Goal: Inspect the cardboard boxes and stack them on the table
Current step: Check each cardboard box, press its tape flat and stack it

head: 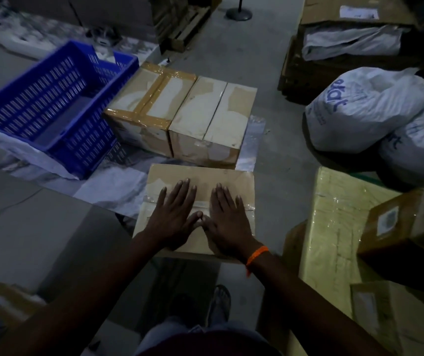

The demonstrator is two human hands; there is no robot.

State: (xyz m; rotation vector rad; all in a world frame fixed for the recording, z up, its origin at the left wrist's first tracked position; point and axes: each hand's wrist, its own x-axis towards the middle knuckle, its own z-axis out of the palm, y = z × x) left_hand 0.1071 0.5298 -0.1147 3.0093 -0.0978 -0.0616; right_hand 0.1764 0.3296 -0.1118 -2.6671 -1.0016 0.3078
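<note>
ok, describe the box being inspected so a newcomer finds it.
Find the blue crate; a brown-taped box and a plainer box sit right of it. The inspected box lies nearer the camera. Only it has left hand and right hand flat on top.

White sack (364, 109), well right of the blue crate (51, 106): blue brand lettering, creased, not fully legible. Cardboard box (408, 214), right of the crate and nearer: white label (387, 221), print unreadable.

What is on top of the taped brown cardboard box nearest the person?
The left hand and right hand lie flat on the cardboard box, thumbs touching. A clear tape strip crosses its lid, partly hidden under the palms.
</note>
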